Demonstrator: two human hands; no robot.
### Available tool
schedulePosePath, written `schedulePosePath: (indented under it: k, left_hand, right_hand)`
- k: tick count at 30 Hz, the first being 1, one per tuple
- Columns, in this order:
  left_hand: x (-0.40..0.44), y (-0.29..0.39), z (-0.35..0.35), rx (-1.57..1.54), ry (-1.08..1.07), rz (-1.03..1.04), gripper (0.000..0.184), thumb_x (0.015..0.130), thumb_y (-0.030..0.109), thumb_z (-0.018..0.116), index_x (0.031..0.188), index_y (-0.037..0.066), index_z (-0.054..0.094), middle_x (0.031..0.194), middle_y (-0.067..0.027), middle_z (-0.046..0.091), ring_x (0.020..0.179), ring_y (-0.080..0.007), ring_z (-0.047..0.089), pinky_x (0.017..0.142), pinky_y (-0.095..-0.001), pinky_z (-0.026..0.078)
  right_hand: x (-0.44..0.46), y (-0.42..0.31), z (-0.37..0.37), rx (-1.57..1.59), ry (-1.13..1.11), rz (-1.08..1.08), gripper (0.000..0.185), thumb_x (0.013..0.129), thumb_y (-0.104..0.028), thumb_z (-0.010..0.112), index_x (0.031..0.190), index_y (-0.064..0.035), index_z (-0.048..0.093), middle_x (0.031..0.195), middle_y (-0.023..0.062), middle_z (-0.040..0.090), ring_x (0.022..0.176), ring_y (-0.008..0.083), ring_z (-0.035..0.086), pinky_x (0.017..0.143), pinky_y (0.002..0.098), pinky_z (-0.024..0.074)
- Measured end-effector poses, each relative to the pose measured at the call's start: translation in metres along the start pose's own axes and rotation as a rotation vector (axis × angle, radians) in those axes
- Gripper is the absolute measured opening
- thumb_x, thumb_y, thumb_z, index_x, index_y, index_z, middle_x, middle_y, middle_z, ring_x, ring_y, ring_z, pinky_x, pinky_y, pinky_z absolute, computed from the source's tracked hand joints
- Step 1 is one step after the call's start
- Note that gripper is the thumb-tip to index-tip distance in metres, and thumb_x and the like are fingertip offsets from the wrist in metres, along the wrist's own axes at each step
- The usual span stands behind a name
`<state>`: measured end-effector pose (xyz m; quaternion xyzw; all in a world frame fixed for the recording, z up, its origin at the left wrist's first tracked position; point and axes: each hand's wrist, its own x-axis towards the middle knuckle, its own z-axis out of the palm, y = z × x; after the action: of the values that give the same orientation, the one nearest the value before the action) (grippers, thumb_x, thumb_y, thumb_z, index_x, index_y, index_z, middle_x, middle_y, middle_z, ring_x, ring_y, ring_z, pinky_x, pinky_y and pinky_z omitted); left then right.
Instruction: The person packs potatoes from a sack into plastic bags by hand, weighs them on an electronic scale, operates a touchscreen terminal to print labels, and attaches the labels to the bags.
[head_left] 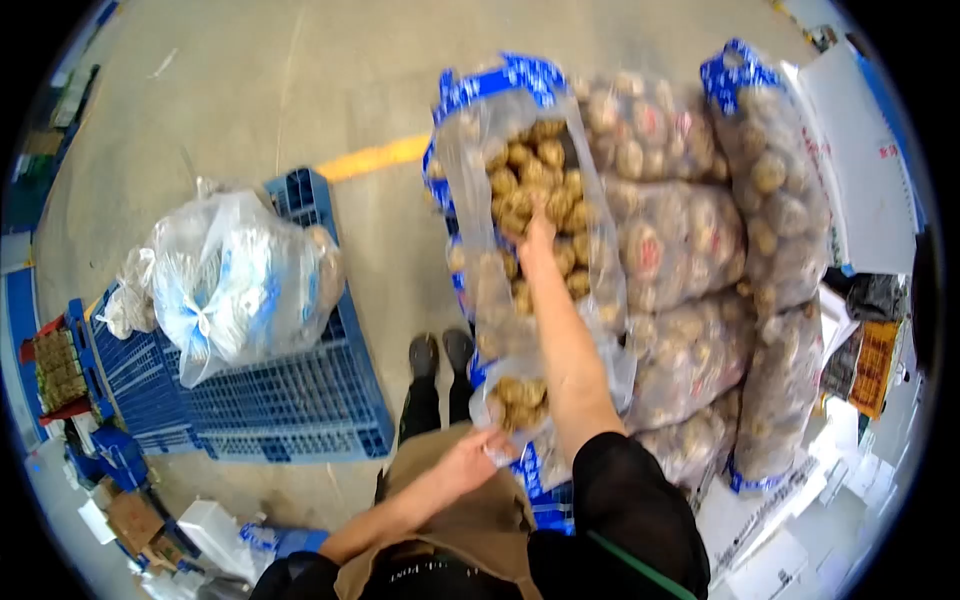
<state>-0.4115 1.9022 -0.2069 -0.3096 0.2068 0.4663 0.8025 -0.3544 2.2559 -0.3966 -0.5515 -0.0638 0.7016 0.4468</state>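
Observation:
My right hand [538,235] reaches into a large opened sack [470,190] and touches the loose brown potatoes [520,165] inside. Its fingers blur into the potatoes, so I cannot tell whether they close on one. Nearer to me, my left hand [478,458] pinches the rim of a small clear plastic bag [620,375]. Several potatoes [520,400] show in that bag's mouth. My right forearm passes over part of the bag.
Full mesh sacks of potatoes [680,240] are stacked to the right, with an upright-lying sack [775,200] beyond them. Left of my feet, blue plastic pallets [290,410] carry a tied clear bag [235,290]. A yellow line [375,157] crosses the concrete floor [370,70].

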Motion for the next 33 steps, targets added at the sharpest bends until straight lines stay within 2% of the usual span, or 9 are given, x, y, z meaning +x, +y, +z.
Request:
schedulePosePath:
  k: [3,8,12,15,16,18,25,29,33]
  left_hand:
    - [-0.003,0.002,0.001,-0.005,0.114,-0.011,0.010,0.092,0.016,0.050,0.084,0.010,0.047,0.067,-0.0018,0.047,0.074,-0.0215,0.054,0.085,-0.0424,0.043]
    - [-0.005,0.002,0.005,0.070,0.032,-0.013,0.007,0.092,0.021,0.051,0.098,0.017,0.053,0.068,0.0023,0.045,0.074,-0.0177,0.052,0.091,-0.0400,0.038]
    - [-0.009,-0.014,0.002,0.172,0.010,-0.054,0.017,0.093,0.019,0.050,0.109,0.019,0.047,0.068,0.0030,0.044,0.073,-0.0161,0.051,0.089,-0.0393,0.040]
    - [-0.014,-0.030,0.002,0.262,0.048,-0.099,0.026,0.092,0.017,0.051,0.116,0.018,0.042,0.068,0.0029,0.043,0.071,-0.0156,0.051,0.088,-0.0400,0.041]
    - [-0.014,-0.036,0.003,0.278,0.060,-0.110,0.029,0.092,0.016,0.051,0.118,0.017,0.040,0.068,0.0027,0.043,0.070,-0.0155,0.051,0.087,-0.0403,0.041]
    - [-0.015,-0.045,0.005,0.449,0.186,-0.142,0.028,0.091,0.015,0.053,0.116,0.015,0.041,0.069,0.0023,0.043,0.068,-0.0154,0.051,0.087,-0.0406,0.041]
    - [-0.027,-0.046,-0.018,0.688,0.255,-0.131,0.023,0.086,0.017,0.060,0.105,0.007,0.050,0.068,0.0023,0.044,0.065,-0.0137,0.051,0.077,-0.0377,0.046]
    - [-0.067,-0.056,-0.021,0.791,0.302,0.014,0.013,0.085,0.017,0.060,0.092,0.006,0.058,0.074,-0.0004,0.055,0.059,-0.0098,0.051,0.053,-0.0237,0.043]
    - [-0.117,-0.071,-0.033,0.738,0.236,0.236,0.018,0.079,0.012,0.059,0.064,0.009,0.051,0.053,0.0024,0.044,0.045,-0.0069,0.040,0.041,-0.0257,0.031]
  right_hand:
    - [-0.065,-0.016,-0.052,0.129,-0.306,-0.137,0.067,0.073,-0.041,0.071,0.127,-0.0091,0.047,0.128,0.0104,0.049,0.116,0.0296,0.048,0.098,0.0569,0.0368]
    - [-0.181,-0.056,-0.170,0.198,-0.555,0.130,0.077,0.057,-0.040,0.080,0.120,-0.0075,0.051,0.124,0.0106,0.053,0.114,0.0284,0.052,0.099,0.0457,0.0421]
    - [-0.249,-0.035,-0.220,-0.376,-0.457,0.508,0.065,0.066,-0.022,0.078,0.122,-0.0046,0.049,0.117,0.0094,0.058,0.110,0.0235,0.055,0.099,0.0412,0.0426]
    - [-0.253,0.001,-0.280,-1.036,-0.277,0.476,0.064,0.067,-0.020,0.077,0.122,-0.0027,0.048,0.115,0.0103,0.058,0.107,0.0235,0.055,0.091,0.0396,0.0466]
    - [-0.280,-0.003,-0.283,-0.522,-0.215,0.107,0.059,0.073,-0.014,0.069,0.124,0.0019,0.046,0.117,0.0129,0.057,0.107,0.0247,0.055,0.087,0.0349,0.0452]
    - [-0.285,-0.019,-0.289,-0.833,-0.079,-0.144,0.052,0.075,-0.013,0.067,0.122,0.0011,0.048,0.115,0.0131,0.058,0.107,0.0252,0.055,0.088,0.0349,0.0449]
    - [-0.269,-0.067,-0.317,-1.697,0.103,-0.370,0.037,0.082,-0.010,0.060,0.117,-0.0011,0.056,0.111,0.0138,0.060,0.107,0.0265,0.055,0.090,0.0351,0.0440]
    - [-0.269,-0.058,-0.290,-1.702,0.022,-0.657,0.039,0.083,-0.011,0.059,0.119,-0.0012,0.054,0.112,0.0139,0.060,0.107,0.0262,0.054,0.090,0.0351,0.0439]
    - [-0.296,-0.016,-0.237,-1.562,-0.167,-0.797,0.041,0.083,-0.012,0.059,0.122,-0.0013,0.051,0.112,0.0141,0.059,0.107,0.0259,0.054,0.090,0.0351,0.0437]
